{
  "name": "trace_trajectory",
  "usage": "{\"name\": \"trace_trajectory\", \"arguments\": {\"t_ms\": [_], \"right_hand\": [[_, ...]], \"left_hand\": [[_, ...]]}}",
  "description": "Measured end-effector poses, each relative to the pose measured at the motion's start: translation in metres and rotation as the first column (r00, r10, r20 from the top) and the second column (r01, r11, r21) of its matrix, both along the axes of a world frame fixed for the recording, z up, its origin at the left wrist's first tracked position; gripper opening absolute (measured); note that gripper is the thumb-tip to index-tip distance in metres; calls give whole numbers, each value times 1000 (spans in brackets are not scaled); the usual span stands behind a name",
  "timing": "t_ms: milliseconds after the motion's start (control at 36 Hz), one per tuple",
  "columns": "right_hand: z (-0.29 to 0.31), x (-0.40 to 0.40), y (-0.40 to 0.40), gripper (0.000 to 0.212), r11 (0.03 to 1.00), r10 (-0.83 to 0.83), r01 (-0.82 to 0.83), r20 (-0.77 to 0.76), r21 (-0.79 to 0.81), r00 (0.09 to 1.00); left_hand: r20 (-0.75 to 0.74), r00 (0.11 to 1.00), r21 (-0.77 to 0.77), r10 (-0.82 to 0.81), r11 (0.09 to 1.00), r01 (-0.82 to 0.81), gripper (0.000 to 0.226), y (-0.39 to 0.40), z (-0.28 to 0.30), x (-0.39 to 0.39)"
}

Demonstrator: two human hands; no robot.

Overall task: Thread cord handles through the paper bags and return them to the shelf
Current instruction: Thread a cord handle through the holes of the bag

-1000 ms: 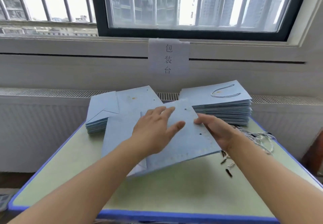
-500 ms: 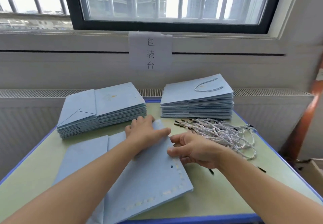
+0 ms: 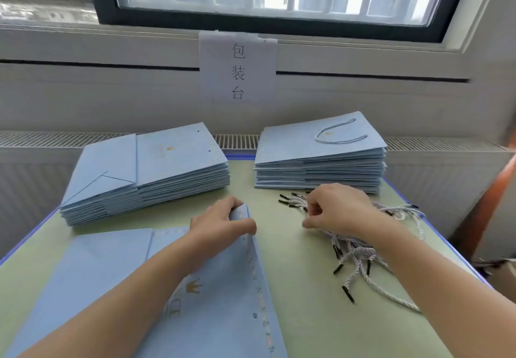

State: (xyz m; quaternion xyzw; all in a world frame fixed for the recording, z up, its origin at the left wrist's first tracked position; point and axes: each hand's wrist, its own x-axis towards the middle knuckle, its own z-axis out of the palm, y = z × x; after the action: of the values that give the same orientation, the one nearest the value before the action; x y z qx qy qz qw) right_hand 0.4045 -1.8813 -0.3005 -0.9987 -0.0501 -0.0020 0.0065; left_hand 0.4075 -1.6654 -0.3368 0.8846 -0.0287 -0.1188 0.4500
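Right hand (image 3: 336,212) has left the flat bag (image 3: 223,287) for the cord pile (image 3: 360,248) beside it, pinching one — left hand (image 3: 223,225) still grips the bag's top edge — threading comes next.

The near end of the flat paper bag (image 3: 217,301) ran off the bottom edge, and the left forearm covered part of its gold print. On that bag's far corner, the left hand (image 3: 220,225) hid its own fingertips. Right of the bag, the right hand (image 3: 339,209) blocked the middle of the cord pile (image 3: 360,251), so whether its fingers pinched a cord couldn't be made out.
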Motion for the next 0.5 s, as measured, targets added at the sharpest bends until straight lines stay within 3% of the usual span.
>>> {"name": "trace_trajectory", "arguments": {"t_ms": [111, 250, 306, 361, 417, 444, 500], "right_hand": [[-5, 5, 10, 32, 994, -83, 84, 5, -65, 997], [-11, 12, 9, 14, 993, -91, 91, 6, -72, 996], [-9, 12, 4, 14, 997, -79, 79, 14, -6, 997], [0, 12, -4, 11, 974, -82, 82, -8, 213, 997], [15, 9, -9, 15, 802, -54, 95, -87, 590, 995], [25, 7, -11, 17, 644, -18, 101, -116, 758, 993], [43, 2, -13, 20, 319, 86, 92, -125, 943, 988]], "left_hand": [[20, 999, 4, -26, 1000, 26, 46, 1, -3, 0], [2, 999, -23, -46, 999, 46, 48, 3, -4, 3], [-6, 999, -30, -53, 998, 52, 55, 4, -4, 3], [-11, 998, -41, -55, 998, 54, 58, 5, -4, 4], [-18, 998, -63, -62, 996, 60, 55, 6, -5, 6], [-19, 997, -74, -69, 995, 67, 53, 6, -5, 6], [-16, 997, -86, -80, 993, 79, 49, 7, -7, 7]]}}
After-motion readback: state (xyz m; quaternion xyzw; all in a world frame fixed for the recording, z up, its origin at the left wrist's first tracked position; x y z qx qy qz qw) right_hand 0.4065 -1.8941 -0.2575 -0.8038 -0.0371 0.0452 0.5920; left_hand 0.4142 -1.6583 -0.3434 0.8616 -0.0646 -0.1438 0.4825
